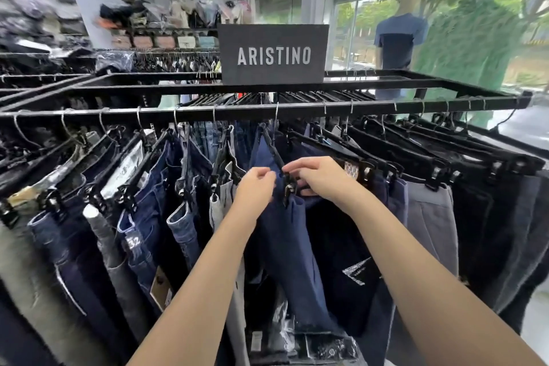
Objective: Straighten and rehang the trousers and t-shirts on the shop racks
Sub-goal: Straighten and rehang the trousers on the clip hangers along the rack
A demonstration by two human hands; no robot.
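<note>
- Head view, clothes shop: black metal rack (208, 111) packed w/ trousers on clip hangers.
- The navy trousers (291, 241) hang near rack centre on a black hanger (271, 145) hooked over the front rail, betw. jeans (142, 211) at left & grey trousers (427, 217) at right.
- Left hand (257, 187): fingers curled, pinching the navy waistband edge just left of the hanger's near clip (287, 187).
- Right hand (320, 178): fingers bent, thumb & fingertips gripping that clip where it meets the fabric.
- Dark sign (273, 53) reading "ARISTINO" stands on the rack top.
- Bkgd right, by the window: mannequin (399, 38) in blue tee, second mannequin (463, 44) in green shirt.
</note>
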